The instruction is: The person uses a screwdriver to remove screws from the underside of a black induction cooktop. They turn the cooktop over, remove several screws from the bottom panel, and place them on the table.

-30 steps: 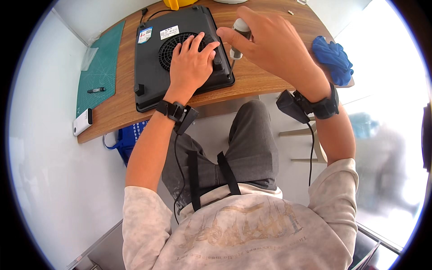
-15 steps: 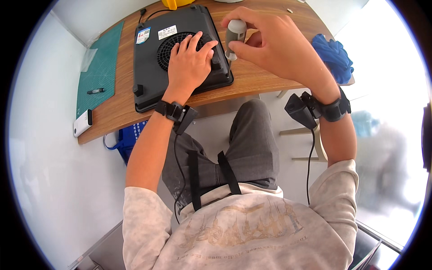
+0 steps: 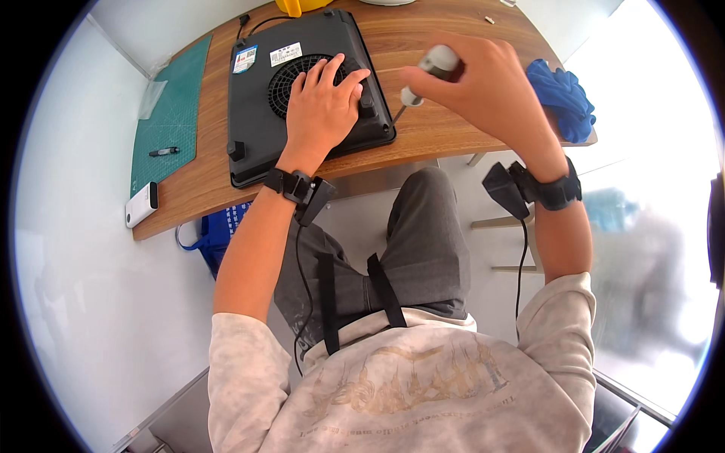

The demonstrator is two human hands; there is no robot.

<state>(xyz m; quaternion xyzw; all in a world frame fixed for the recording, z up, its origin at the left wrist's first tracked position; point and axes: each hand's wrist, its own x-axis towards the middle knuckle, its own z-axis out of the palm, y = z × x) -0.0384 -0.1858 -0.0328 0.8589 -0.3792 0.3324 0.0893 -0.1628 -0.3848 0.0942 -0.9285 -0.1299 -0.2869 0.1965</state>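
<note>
A flat black appliance (image 3: 257, 113) lies upside down on the wooden table (image 3: 445, 136), its round vent grille and white labels facing up. My left hand (image 3: 323, 106) rests flat on it, fingers spread over the grille. My right hand (image 3: 483, 90) is raised above the table to the right of the appliance, closed around a grey-handled screwdriver (image 3: 430, 68). The thin shaft points down and left toward the appliance's right edge.
A green cutting mat (image 3: 170, 113) with a black pen (image 3: 164, 152) covers the table's left end, and a small white device (image 3: 141, 204) lies at the near left corner. A blue cloth (image 3: 563, 98) sits at the right edge. A yellow object (image 3: 302, 6) stands at the back.
My right hand has lifted and moved right and nearer with the screwdriver, away from the appliance's right side. My left hand stays on the appliance.
</note>
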